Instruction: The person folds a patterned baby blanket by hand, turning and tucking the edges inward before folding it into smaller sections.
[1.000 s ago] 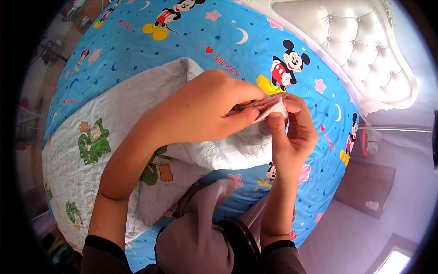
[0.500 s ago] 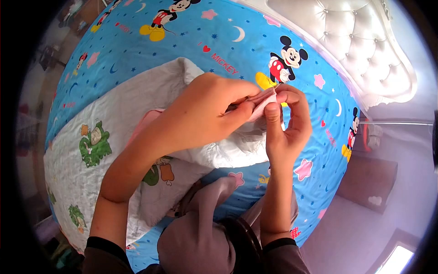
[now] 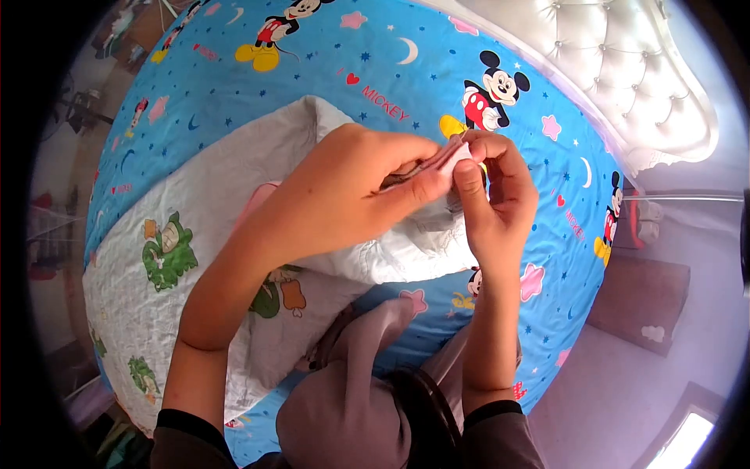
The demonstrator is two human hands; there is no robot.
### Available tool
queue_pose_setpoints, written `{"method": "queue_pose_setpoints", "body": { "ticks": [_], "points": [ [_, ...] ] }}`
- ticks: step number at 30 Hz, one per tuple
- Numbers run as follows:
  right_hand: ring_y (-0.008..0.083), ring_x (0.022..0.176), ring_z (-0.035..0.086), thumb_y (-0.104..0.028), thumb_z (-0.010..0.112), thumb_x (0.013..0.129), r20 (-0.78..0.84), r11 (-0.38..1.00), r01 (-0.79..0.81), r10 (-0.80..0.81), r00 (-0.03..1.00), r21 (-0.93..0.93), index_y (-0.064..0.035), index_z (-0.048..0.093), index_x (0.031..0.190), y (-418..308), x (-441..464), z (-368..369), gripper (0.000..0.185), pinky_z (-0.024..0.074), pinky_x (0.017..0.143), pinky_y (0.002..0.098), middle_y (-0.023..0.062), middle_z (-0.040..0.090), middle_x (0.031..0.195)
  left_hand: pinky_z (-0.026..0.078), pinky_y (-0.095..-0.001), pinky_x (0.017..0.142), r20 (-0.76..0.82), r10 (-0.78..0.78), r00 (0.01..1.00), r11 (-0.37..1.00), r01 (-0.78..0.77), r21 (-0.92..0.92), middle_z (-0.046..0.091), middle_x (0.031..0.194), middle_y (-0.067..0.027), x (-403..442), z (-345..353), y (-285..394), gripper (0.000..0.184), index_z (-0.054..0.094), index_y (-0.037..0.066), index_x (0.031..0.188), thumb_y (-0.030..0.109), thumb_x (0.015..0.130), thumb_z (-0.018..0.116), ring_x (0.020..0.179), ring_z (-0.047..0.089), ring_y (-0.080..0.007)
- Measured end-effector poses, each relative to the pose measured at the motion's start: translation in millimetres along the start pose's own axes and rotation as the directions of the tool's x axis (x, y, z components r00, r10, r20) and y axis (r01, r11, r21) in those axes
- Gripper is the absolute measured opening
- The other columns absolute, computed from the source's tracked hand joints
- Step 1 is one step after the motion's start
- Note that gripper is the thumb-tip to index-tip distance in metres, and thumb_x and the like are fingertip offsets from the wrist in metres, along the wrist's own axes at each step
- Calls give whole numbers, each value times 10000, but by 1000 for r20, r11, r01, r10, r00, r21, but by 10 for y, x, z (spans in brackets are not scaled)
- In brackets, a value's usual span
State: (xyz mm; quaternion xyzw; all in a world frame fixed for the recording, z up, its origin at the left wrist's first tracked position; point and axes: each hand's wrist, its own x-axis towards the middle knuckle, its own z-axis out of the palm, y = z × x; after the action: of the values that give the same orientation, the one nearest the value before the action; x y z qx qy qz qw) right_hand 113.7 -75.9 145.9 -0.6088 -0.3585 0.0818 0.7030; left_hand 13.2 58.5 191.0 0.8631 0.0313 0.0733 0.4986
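The left hand (image 3: 363, 187) pinches a folded pink cloth (image 3: 459, 159) between thumb and fingers; the right hand (image 3: 500, 194) grips its tip, above the bed (image 3: 250, 105). Judging by its look, it should be light, soft and limp, best taken by its layered edge. Beneath, a white quilt (image 3: 211, 203) reaches the bed's left edge; a padded headboard (image 3: 617, 70) borders its far right corner.
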Motion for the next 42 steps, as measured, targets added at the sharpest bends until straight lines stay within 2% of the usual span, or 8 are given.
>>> {"method": "queue_pose_setpoints", "body": {
  "ticks": [4, 14, 20, 22, 28, 34, 40, 42],
  "points": [
    [87, 716, 513, -41, 622, 777, 66, 999, -32, 31, 997, 12, -4, 505, 810, -56, 35, -22, 128, 415, 659, 201, 45, 580, 813, 366, -317, 455, -159, 131, 979, 990, -120, 76, 519, 596, -156, 42, 79, -95, 147, 549, 5, 782, 150, 805, 556, 502, 520, -268],
    [56, 538, 362, -202, 574, 845, 295, 831, 29, 165, 941, -556, -13, 590, 854, 15, 601, -359, 190, 311, 469, 220, -40, 452, 603, 458, -298, 627, -395, 369, 842, 924, -287, 252, 585, 768, -84, 606, -112, -391, 128, 480, 39, 876, 89, 799, 569, 677, 594, -218],
    [29, 627, 432, -215, 529, 878, -88, 936, -51, 21, 996, -347, -13, 599, 864, 286, 1083, -711, 214, 333, 540, 168, -53, 527, 703, 380, -368, 887, -478, 25, 878, 893, 196, 406, 502, 1133, -121, -455, -99, -912, 554, 440, 71, 1160, 142, 668, 683, 1070, 482, -275],
    [36, 680, 468, -199, 516, 883, -125, 920, -99, 56, 991, -378, -16, 603, 887, 448, 1258, -893, 204, 366, 588, 169, -30, 566, 765, 328, -381, 947, -307, -312, 899, 859, 405, 314, 450, 1211, -152, -969, -118, -991, 636, 387, 48, 1234, 166, 677, 670, 1132, 418, -310],
    [69, 736, 529, -200, 527, 874, -248, 927, -193, 115, 962, -322, 5, 612, 917, 841, 1403, -713, 227, 422, 652, 200, 12, 601, 827, 309, -419, 941, -50, -404, 913, 909, 407, 84, 435, 1222, -175, -2216, 189, -923, 829, 370, 21, 1256, 435, 612, 689, 1104, 419, -338],
    [111, 708, 562, -238, 531, 850, -268, 788, -273, 142, 953, -552, 13, 639, 886, 1157, 1597, -487, 276, 434, 654, 243, 62, 638, 782, 330, -422, 907, 66, -469, 881, 880, 461, 112, 418, 1248, -147, -2643, 963, -1038, 695, 414, 32, 1219, 302, 646, 699, 1092, 426, -330],
    [213, 662, 598, -346, 518, 810, -92, 364, -153, 181, 979, -919, -20, 644, 881, 1365, 1771, -358, 356, 439, 638, 326, 134, 620, 689, 423, -369, 714, -219, -340, 915, 866, 395, 307, 575, 996, -89, -2787, 1166, -1243, 388, 535, 83, 1095, 158, 720, 599, 859, 547, -253],
    [260, 644, 592, -361, 506, 810, -78, 292, -141, 217, 973, -946, -31, 648, 862, 1362, 1787, -419, 363, 433, 629, 351, 143, 612, 672, 431, -380, 627, -295, -539, 789, 656, 612, 442, 603, 864, -87, -3043, 1265, -1417, 288, 574, 63, 1015, 147, 739, 579, 729, 562, -274]
  ]
}}
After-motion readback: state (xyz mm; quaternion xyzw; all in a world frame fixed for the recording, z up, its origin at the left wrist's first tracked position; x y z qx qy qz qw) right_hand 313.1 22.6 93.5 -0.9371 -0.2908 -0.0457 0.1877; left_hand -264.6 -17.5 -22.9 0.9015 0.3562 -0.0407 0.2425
